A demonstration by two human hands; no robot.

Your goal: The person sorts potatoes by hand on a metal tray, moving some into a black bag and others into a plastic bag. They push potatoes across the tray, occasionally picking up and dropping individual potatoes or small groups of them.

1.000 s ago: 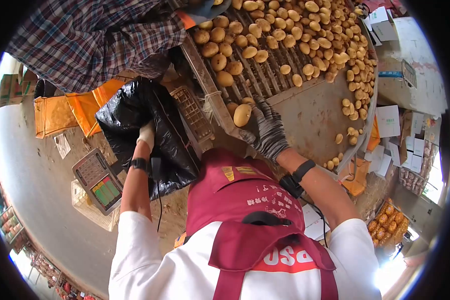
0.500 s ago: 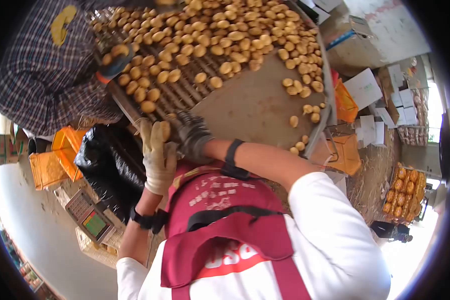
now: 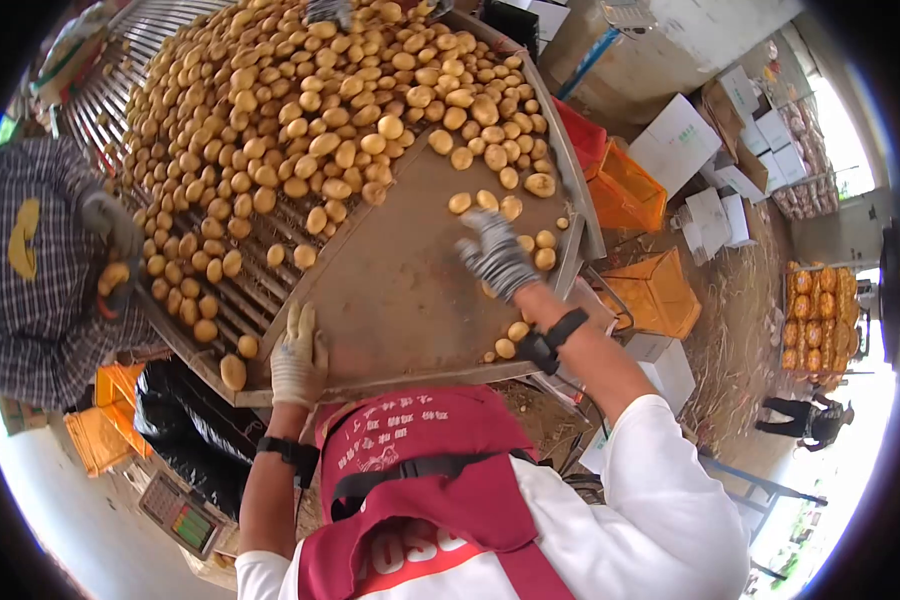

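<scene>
My left hand [image 3: 299, 362], in a pale work glove, rests at the near edge of the metal sorting table [image 3: 370, 290], fingers stretched out, holding nothing. Farther right, my right hand [image 3: 495, 252] wears a grey striped glove. It reaches over the table's flat sheet with fingers apart, beside a few loose potatoes [image 3: 510, 207]; part of one shows under the palm. A large heap of potatoes [image 3: 270, 120] covers the slatted part and the far side. Several lie by the table's right rim, and a single potato [image 3: 233, 373] sits at the near left corner.
At left, a co-worker in a checked shirt [image 3: 45, 230] has gloved hands at the slats. Another gloved hand [image 3: 330, 10] touches the heap's far side. Orange crates [image 3: 660, 290] and white boxes [image 3: 675, 145] stand right; a black plastic bag [image 3: 190, 420] and a scale [image 3: 178, 515] lie left.
My right hand has moved away from my left, out to the right over the sheet. My left hand now lies at the near edge, apart from the potato it was beside. The view has shifted.
</scene>
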